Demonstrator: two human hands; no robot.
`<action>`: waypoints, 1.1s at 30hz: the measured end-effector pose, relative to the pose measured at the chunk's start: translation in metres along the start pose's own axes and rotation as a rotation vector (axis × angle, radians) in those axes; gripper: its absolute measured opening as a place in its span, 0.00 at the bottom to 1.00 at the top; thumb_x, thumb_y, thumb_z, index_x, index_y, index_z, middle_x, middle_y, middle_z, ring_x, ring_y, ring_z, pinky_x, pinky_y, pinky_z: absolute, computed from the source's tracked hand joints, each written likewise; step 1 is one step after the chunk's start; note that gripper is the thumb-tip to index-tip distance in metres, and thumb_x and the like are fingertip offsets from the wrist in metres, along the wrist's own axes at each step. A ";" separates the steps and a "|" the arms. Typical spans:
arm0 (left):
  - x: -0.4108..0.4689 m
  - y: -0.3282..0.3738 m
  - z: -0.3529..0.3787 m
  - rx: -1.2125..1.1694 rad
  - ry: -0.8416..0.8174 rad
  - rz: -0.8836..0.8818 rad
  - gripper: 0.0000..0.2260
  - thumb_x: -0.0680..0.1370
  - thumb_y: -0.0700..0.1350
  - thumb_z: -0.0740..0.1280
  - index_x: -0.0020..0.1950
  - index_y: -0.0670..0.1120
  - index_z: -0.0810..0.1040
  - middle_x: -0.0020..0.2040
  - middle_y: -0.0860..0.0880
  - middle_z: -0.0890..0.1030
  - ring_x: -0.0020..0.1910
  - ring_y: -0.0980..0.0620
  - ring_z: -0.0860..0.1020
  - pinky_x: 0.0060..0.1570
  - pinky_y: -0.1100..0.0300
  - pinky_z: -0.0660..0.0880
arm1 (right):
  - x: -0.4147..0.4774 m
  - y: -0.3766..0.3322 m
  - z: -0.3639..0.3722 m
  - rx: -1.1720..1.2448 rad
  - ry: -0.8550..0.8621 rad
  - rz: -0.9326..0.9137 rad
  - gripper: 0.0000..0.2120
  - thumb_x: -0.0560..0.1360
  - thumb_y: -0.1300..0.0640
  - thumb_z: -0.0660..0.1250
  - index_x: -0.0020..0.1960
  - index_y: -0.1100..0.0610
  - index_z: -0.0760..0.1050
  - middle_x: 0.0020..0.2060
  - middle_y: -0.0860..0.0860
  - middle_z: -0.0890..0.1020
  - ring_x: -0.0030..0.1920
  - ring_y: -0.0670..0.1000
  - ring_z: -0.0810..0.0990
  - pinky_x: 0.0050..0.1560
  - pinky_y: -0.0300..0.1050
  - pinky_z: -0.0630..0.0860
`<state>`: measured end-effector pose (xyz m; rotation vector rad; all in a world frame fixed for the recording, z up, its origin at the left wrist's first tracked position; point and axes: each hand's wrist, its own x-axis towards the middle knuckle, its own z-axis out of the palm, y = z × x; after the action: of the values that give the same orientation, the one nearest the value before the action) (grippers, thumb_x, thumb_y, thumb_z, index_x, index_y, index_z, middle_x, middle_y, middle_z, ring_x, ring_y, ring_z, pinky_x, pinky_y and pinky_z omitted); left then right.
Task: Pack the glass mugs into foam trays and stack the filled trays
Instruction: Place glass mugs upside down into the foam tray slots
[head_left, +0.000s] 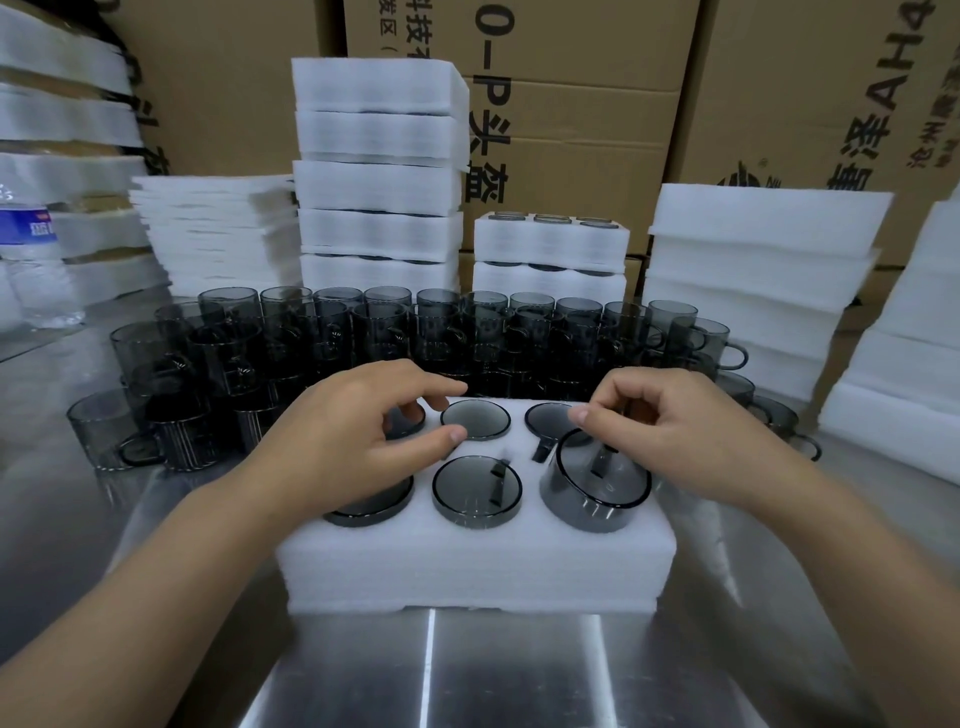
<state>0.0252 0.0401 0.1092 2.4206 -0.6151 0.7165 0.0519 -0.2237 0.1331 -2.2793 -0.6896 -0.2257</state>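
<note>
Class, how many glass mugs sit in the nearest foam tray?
6 mugs: back left, back middle, back right, front left, front middle, front right; left hand partly covers two.

Left hand (358, 434), right hand (675, 436) and both forearms are bare.

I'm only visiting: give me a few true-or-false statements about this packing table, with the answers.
1. The foam tray in front has six holes. True.
2. The front-right mug sits flush with the foam. False: it sticks up above it.
3. Loose mugs stand behind the tray. True.
4. The mugs are bright red. False: they are smoky grey glass.
5. Cardboard boxes stand at the back. True.
</note>
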 end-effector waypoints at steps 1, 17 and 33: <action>0.000 0.000 0.000 0.001 0.000 0.001 0.19 0.70 0.64 0.62 0.57 0.60 0.79 0.45 0.64 0.78 0.43 0.57 0.77 0.42 0.59 0.74 | 0.000 0.000 0.000 -0.017 0.006 0.002 0.16 0.68 0.39 0.65 0.35 0.51 0.76 0.25 0.40 0.75 0.25 0.41 0.67 0.27 0.31 0.65; 0.000 0.001 -0.001 0.006 -0.011 -0.012 0.20 0.70 0.64 0.61 0.57 0.59 0.79 0.44 0.64 0.78 0.42 0.57 0.77 0.42 0.57 0.75 | 0.006 0.008 0.009 0.003 0.017 0.020 0.17 0.60 0.30 0.65 0.40 0.41 0.78 0.41 0.40 0.75 0.35 0.39 0.72 0.39 0.34 0.68; 0.001 0.002 -0.001 0.005 -0.023 -0.032 0.21 0.70 0.65 0.60 0.56 0.58 0.81 0.43 0.60 0.80 0.41 0.57 0.77 0.41 0.59 0.75 | 0.005 0.010 0.024 -0.135 -0.133 -0.007 0.14 0.68 0.37 0.65 0.51 0.39 0.73 0.46 0.38 0.70 0.53 0.36 0.64 0.52 0.30 0.62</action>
<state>0.0242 0.0386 0.1114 2.4412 -0.5824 0.6782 0.0607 -0.2109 0.1120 -2.4383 -0.7705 -0.1285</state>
